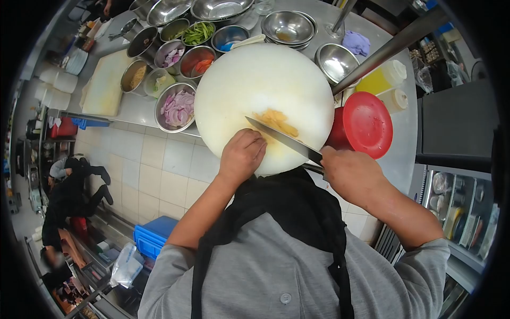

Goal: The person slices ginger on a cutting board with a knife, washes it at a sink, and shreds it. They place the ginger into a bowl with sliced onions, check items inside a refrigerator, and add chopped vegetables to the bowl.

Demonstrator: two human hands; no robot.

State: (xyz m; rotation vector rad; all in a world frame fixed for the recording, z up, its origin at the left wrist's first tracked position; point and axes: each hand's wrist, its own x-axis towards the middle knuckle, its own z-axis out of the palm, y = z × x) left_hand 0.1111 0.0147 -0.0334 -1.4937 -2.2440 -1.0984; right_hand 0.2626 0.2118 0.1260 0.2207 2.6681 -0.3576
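A round white cutting board (255, 80) lies on the steel counter. Thin yellowish slices (277, 122) are piled near its middle, along the far side of the knife blade. The knife (281, 139) has its tip pointing up and left, its handle in my right hand (348, 173), whose fingers are wrapped round it at the board's lower right. My left hand (244, 153) rests on the board's lower left, beside the blade, with its fingers curled together; whatever lies under the fingertips is hidden.
Steel bowls of sliced onion (178, 109), red pieces (197, 61) and green strips (198, 33) stand left of the board. To the right are a red plate (367, 125), a steel bowl (337, 63) and a yellow bottle (381, 77). Other people are at the far left.
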